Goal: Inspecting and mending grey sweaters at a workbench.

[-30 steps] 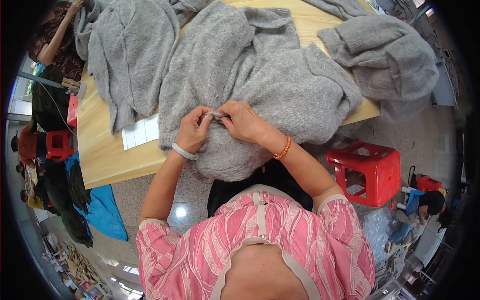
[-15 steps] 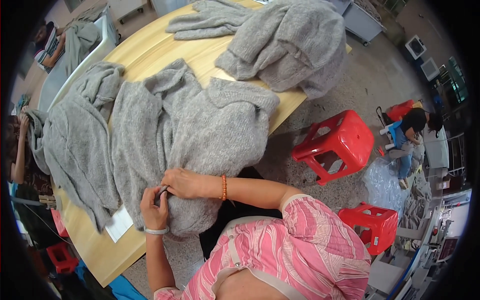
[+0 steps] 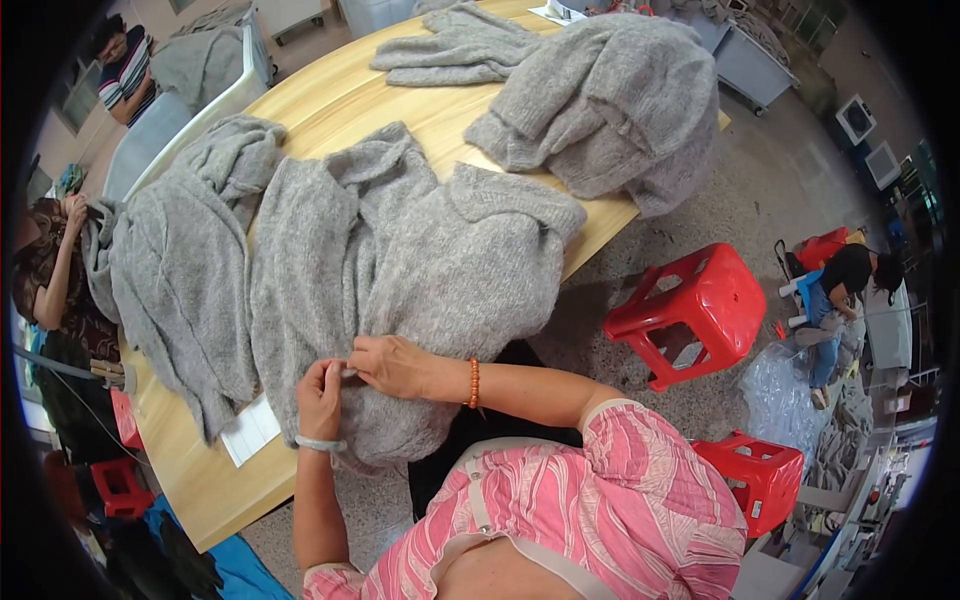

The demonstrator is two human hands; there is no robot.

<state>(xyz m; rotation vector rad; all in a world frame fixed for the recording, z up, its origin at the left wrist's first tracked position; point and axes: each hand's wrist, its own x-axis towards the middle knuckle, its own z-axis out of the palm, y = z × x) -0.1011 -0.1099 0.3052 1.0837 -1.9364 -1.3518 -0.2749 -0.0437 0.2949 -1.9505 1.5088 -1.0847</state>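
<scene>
Grey knitted sweater (image 3: 420,270), frame centre, draped over the wooden table (image 3: 330,110) edge. Left hand (image 3: 320,398) and right hand (image 3: 392,364) pinch one small spot of its knit between fingertips, seemingly mid-inspection. Further grey garments (image 3: 610,100) lie heaped upper right; red stool (image 3: 690,310) at right.

Head-worn fisheye, steeply downward, close.
</scene>
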